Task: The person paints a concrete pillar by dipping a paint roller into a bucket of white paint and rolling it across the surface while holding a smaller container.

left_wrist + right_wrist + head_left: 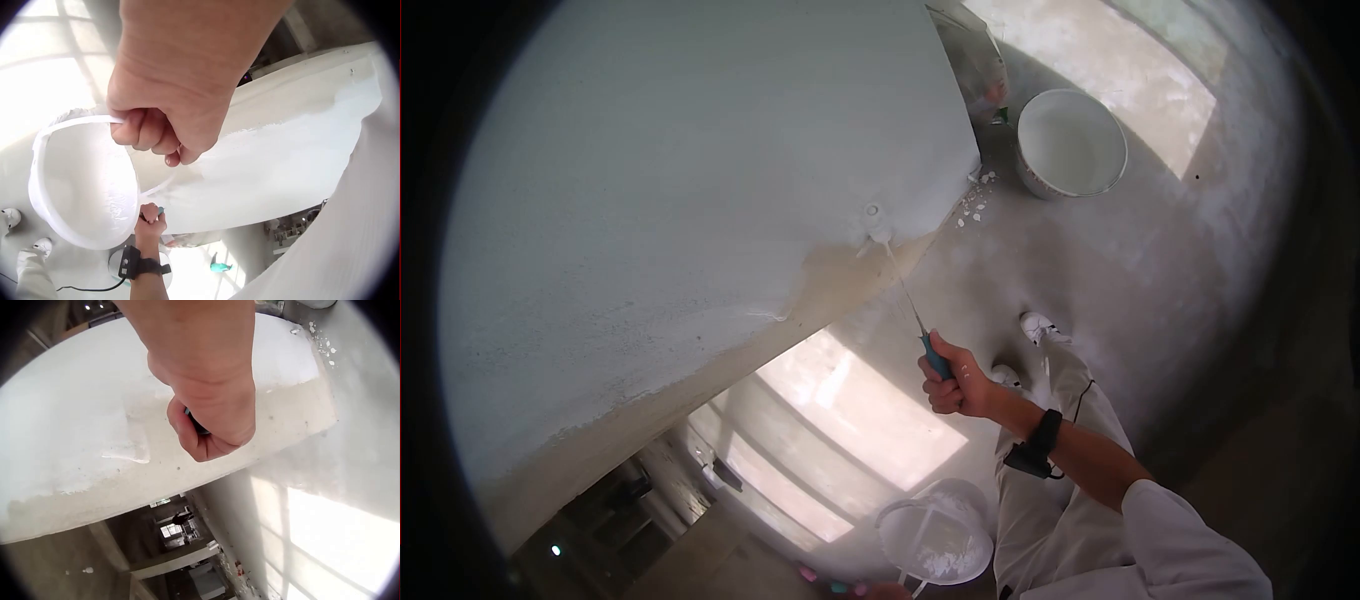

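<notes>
My right hand [962, 385] grips the teal handle [937, 357] of a putty knife [911, 302], its thin blade seen nearly edge-on. White putty [880, 228] clings at the blade's tip, which overlaps the lower part of a wall [700, 150]. The wall is coated white, with a bare beige strip [830, 275] along its bottom edge. In the left wrist view, my left hand [175, 100] has its fingers curled round the white handle [81, 121] of a bucket [39, 181]. White putty smears that bucket's inside. From the right wrist, my hand [212, 419] hides most of the knife.
Another white bucket [1028, 165] stands on the floor by the wall's far end. White crumbs [972, 208] lie scattered near that corner. My shoes [1040, 328] are on the grey floor to the right. Sunlit patches [860, 400] cross the floor below the wall.
</notes>
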A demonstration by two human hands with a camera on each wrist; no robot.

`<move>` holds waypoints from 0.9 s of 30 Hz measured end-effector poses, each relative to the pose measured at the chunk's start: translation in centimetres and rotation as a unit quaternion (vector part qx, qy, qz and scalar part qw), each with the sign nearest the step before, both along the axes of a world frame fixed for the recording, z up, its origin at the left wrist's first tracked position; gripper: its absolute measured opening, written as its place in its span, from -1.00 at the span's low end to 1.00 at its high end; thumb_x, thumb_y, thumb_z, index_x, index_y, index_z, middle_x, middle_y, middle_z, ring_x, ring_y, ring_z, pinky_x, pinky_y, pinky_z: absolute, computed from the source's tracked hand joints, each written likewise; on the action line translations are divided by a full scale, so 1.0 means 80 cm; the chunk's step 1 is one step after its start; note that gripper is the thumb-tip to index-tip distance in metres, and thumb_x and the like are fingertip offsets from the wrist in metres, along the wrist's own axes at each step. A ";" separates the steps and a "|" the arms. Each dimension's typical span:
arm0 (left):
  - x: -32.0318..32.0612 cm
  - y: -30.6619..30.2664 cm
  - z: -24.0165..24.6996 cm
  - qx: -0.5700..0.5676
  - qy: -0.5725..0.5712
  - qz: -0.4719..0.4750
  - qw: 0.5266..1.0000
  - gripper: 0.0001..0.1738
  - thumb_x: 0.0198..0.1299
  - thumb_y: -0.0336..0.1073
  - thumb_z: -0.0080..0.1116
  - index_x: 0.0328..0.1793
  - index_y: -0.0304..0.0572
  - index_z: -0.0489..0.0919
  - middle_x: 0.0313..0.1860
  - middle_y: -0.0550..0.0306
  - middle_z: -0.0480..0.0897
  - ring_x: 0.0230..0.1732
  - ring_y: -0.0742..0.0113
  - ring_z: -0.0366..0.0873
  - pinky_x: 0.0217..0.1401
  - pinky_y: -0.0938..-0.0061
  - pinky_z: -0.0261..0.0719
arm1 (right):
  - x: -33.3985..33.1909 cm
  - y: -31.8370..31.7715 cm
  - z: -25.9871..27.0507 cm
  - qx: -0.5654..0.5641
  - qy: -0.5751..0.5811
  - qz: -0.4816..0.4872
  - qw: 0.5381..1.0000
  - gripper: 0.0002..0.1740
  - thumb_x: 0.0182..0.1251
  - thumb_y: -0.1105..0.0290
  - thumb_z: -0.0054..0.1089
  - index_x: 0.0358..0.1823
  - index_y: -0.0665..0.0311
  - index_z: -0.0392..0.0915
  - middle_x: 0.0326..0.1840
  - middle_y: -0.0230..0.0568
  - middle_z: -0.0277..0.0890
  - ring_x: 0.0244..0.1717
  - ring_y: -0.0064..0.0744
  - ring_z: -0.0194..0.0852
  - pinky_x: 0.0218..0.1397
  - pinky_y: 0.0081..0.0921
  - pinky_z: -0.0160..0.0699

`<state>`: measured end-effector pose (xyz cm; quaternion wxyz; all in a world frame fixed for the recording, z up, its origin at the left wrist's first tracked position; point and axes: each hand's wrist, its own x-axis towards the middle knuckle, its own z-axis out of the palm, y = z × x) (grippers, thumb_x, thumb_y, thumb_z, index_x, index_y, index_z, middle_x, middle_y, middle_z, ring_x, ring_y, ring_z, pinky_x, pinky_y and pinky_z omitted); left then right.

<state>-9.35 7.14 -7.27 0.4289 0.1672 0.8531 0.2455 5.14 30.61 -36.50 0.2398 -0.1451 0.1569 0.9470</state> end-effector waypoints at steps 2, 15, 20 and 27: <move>0.005 0.007 0.015 0.005 0.005 -0.006 1.000 -0.83 0.38 -0.28 0.13 -0.29 -0.13 0.50 -0.59 0.37 0.37 -0.59 0.62 0.20 -0.56 0.65 0.14 | 0.021 0.044 0.006 -0.011 -0.005 -0.062 0.998 -0.27 0.37 -0.45 -0.25 -0.63 0.05 0.17 -0.77 -0.60 -0.15 -0.80 -0.68 -0.28 -0.73 -0.59 -0.23; 0.021 0.003 0.120 0.169 0.020 -0.019 0.985 -0.81 0.40 -0.26 0.13 -0.29 -0.15 0.53 -0.63 0.42 0.29 -0.61 0.64 0.12 -0.57 0.63 0.03 | 0.072 -0.001 0.170 0.108 -0.096 0.078 0.986 -0.27 0.38 -0.44 -0.23 -0.61 0.07 0.20 -0.79 -0.62 -0.11 -0.82 -0.71 -0.26 -0.75 -0.59 -0.21; 0.021 -0.019 0.156 0.234 0.022 -0.041 0.971 -0.85 0.39 -0.27 0.15 -0.20 -0.17 0.59 -0.64 0.47 0.29 -0.61 0.67 0.12 -0.56 0.64 0.02 | 0.117 0.037 0.313 0.291 -0.351 0.013 0.890 -0.26 0.35 -0.44 -0.15 -0.61 0.10 0.24 -0.82 -0.55 -0.04 -0.88 -0.65 -0.14 -0.79 -0.55 -0.11; 0.010 -0.058 0.216 0.335 0.017 -0.005 0.942 -0.81 0.40 -0.25 0.12 -0.24 -0.16 0.62 -0.64 0.52 0.29 -0.60 0.71 0.09 -0.56 0.66 0.00 | 0.187 0.044 0.489 0.443 -0.529 -0.100 0.717 -0.31 0.43 -0.32 -0.10 -0.64 0.11 0.22 -0.81 -0.52 0.05 -0.87 -0.65 -0.05 -0.82 -0.55 -0.05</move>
